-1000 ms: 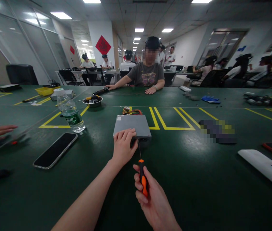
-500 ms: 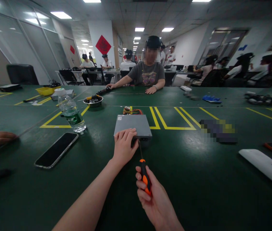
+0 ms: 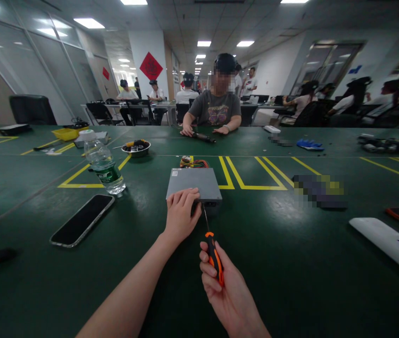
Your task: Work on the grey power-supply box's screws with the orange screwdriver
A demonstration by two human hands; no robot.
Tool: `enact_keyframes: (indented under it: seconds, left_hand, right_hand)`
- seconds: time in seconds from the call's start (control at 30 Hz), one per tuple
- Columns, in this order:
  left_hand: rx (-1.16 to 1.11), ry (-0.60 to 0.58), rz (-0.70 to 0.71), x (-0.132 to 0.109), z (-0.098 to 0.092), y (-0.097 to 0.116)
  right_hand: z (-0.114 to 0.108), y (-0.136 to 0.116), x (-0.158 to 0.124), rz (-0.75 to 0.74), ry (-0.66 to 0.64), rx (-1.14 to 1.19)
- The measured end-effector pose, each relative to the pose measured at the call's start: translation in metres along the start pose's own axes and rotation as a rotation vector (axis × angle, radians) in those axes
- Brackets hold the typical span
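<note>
A grey computer power supply (image 3: 197,180) sits on the green table, its bundle of coloured wires (image 3: 194,163) at the far side. My left hand (image 3: 183,213) grips its near left edge, fingers over the top and thumb by the front face. In my right hand (image 3: 216,277) is a screwdriver (image 3: 215,260) with an orange and black handle, the fingers wrapped round it. Its thin shaft points up to the near face of the power supply, beside my left thumb. The tip's exact contact point is too small to tell.
Left of my arms lie a phone (image 3: 82,220) and a tilted-looking water bottle (image 3: 104,164). Beyond stand a metal bowl (image 3: 142,151) of tools and a yellow basket (image 3: 67,134). A white object (image 3: 389,246) lies right. Opposite sits a co-worker (image 3: 216,108).
The screwdriver handle has turned a little in my right hand. My left hand stays put. The co-worker's dark tool has moved right, towards the body. Another person's hand has left the left edge.
</note>
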State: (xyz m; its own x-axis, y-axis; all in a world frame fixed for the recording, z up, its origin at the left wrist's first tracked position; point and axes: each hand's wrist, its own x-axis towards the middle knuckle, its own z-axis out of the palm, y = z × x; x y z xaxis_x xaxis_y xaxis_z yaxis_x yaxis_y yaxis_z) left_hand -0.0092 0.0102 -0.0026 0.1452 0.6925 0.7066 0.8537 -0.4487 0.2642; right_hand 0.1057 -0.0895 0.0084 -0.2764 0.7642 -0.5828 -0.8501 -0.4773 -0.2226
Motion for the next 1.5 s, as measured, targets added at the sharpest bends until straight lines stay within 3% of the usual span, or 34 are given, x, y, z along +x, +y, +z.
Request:
enact_keyframes:
  seconds: [0.2,0.43,0.63,0.97,1.5]
  left_hand:
    - [0.000,-0.001,0.001,-0.0001,-0.0010,-0.0001]
    - [0.011,-0.012,0.004,-0.0002,-0.0007,-0.0005]
    - [0.005,-0.015,0.003,-0.0002,-0.0015,-0.0003]
    - [0.014,-0.010,0.000,-0.0007,-0.0002,-0.0009]
    - [0.005,-0.026,-0.002,0.0000,-0.0020,-0.0002]
  right_hand:
    - [-0.0025,0.0034,0.0009,-0.089,0.038,-0.023]
    - [-0.0039,0.0013,-0.0003,0.009,-0.018,-0.038]
    - [-0.0019,0.0000,-0.0006,-0.037,-0.015,-0.016]
    - [-0.0052,-0.0010,0.0034,0.038,-0.081,0.043]
    - [0.0018,-0.0021,0.0004,-0.003,-0.023,0.030]
